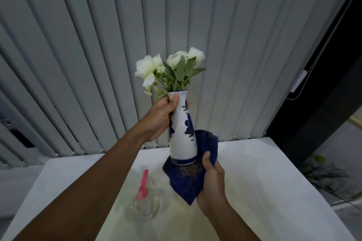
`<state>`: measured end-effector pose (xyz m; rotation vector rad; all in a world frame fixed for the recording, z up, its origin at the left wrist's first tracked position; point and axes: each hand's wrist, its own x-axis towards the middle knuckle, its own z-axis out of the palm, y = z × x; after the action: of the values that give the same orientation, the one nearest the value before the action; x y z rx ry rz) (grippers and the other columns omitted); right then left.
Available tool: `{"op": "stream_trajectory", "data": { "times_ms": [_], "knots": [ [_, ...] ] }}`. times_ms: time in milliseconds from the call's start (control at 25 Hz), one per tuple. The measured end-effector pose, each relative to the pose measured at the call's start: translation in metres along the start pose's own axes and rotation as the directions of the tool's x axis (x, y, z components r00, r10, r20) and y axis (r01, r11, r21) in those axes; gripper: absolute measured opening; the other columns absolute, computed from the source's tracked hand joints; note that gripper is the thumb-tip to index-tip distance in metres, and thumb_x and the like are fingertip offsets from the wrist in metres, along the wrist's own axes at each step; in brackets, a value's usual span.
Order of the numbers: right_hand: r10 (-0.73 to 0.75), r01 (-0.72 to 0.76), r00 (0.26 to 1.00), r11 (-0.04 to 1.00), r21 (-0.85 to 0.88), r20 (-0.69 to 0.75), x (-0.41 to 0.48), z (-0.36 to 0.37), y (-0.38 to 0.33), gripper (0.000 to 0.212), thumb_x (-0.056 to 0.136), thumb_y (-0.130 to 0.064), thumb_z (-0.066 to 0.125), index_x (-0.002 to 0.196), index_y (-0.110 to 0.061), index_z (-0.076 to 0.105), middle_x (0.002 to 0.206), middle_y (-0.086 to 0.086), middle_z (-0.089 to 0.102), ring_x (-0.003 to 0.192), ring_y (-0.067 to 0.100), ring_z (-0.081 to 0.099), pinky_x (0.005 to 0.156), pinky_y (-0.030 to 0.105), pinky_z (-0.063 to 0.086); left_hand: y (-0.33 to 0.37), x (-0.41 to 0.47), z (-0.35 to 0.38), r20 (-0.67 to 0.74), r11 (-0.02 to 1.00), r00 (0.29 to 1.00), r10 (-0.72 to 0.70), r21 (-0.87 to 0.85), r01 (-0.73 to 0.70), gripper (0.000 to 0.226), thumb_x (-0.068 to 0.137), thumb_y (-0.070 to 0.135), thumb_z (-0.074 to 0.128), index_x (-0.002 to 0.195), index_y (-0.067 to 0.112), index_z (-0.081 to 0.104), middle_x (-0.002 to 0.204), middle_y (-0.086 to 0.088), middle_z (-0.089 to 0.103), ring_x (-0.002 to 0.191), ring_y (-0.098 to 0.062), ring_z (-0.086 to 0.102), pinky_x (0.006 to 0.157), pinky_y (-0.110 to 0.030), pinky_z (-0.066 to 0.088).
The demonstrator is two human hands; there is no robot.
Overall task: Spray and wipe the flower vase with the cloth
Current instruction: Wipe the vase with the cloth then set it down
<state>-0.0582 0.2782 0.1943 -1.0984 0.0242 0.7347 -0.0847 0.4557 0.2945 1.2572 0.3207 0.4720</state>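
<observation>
We see the left hand (156, 121) wrapped around the neck of the vase (182, 135), its fingers (174, 98) closed on the narrow upper part just below the rim, thumb pressed to the front. The vase is white with dark blue flower markings and a blue band at its foot; it is held up above the worktop (264, 172), roughly upright with a slight tilt. White flowers (168, 68) with green leaves stand out of its mouth.

The right hand (212, 186) grips the dark blue cloth (186, 178), fingers closed on its folds, the thumb lying on top of the fabric just beside the vase's base. The cloth cups the underside and right side of the vase's foot, touching it, and a corner hangs down toward the worktop.

On the white worktop, lower left of the cloth and apart from it, stands the spray bottle (146, 201), clear-bodied with a pink trigger head. Behind the worktop hang grey vertical blinds (176, 15). To the right, past the worktop's edge, we make out some greenery (323, 174) low down, too dim to identify.
</observation>
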Motion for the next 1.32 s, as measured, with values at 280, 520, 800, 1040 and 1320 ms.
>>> {"op": "stream_trajectory", "data": {
  "times_ms": [280, 520, 800, 1040, 1320],
  "knots": [
    [-0.285, 0.254, 0.934, 0.954, -0.159, -0.215, -0.024, 0.020, 0.017, 0.028, 0.103, -0.021, 0.051, 0.086, -0.027, 0.072, 0.069, -0.005, 0.068, 0.073, 0.025, 0.062, 0.071, 0.040, 0.052, 0.000, 0.012, 0.023, -0.315, 0.970, 0.948, 0.052, 0.242, 0.028, 0.027, 0.098, 0.040, 0.060, 0.114, 0.018, 0.065, 0.106, -0.006, 0.074, 0.094, -0.018, 0.071, 0.082, -0.030, 0.058],
    [-0.356, 0.310, 0.915, 0.922, -0.232, -0.191, -0.016, 0.007, -0.031, 0.023, 0.103, -0.028, 0.049, 0.092, -0.025, 0.069, 0.084, -0.001, 0.074, 0.085, 0.022, 0.070, 0.072, 0.034, 0.055, 0.007, 0.005, -0.001, -0.223, 0.986, 0.974, -0.033, 0.151, 0.068, 0.027, 0.105, 0.033, 0.045, 0.113, 0.016, 0.064, 0.104, -0.003, 0.074, 0.095, -0.016, 0.070, 0.088, -0.030, 0.057],
    [-0.441, 0.610, 0.792, 0.580, -0.540, 0.421, 0.022, 0.054, -0.075, 0.035, 0.103, -0.016, 0.049, 0.135, -0.027, 0.060, 0.092, -0.012, 0.071, 0.078, -0.006, 0.065, 0.070, 0.013, 0.050, -0.003, -0.002, 0.011, -0.124, 0.995, 0.992, -0.033, 0.087, 0.044, 0.035, 0.107, 0.028, 0.042, 0.127, 0.009, 0.062, 0.105, -0.007, 0.076, 0.094, -0.016, 0.074, 0.085, -0.028, 0.061],
    [-0.430, 0.584, 0.812, 0.605, -0.541, 0.396, 0.012, -0.008, 0.026, 0.066, 0.094, 0.008, 0.050, 0.150, -0.026, 0.042, 0.136, -0.014, 0.063, 0.123, -0.001, 0.057, 0.100, 0.014, 0.045, 0.002, -0.001, 0.005, -0.261, 0.996, 0.962, 0.078, 0.055, -0.066, 0.022, 0.106, 0.024, 0.046, 0.110, 0.016, 0.065, 0.098, -0.001, 0.074, 0.083, -0.005, 0.074, 0.080, -0.023, 0.059],
    [-0.147, 0.112, 0.979, 0.968, -0.226, -0.142, 0.015, -0.011, -0.010, 0.024, 0.103, -0.026, 0.052, 0.096, -0.013, 0.072, 0.087, 0.010, 0.076, 0.083, 0.030, 0.071, 0.081, 0.046, 0.058, 0.012, -0.008, -0.008, -0.117, 0.997, 0.992, 0.047, 0.058, -0.040, 0.025, 0.106, 0.025, 0.043, 0.115, 0.016, 0.064, 0.093, 0.007, 0.079, 0.087, -0.004, 0.075, 0.084, -0.022, 0.060]
  ]
}}
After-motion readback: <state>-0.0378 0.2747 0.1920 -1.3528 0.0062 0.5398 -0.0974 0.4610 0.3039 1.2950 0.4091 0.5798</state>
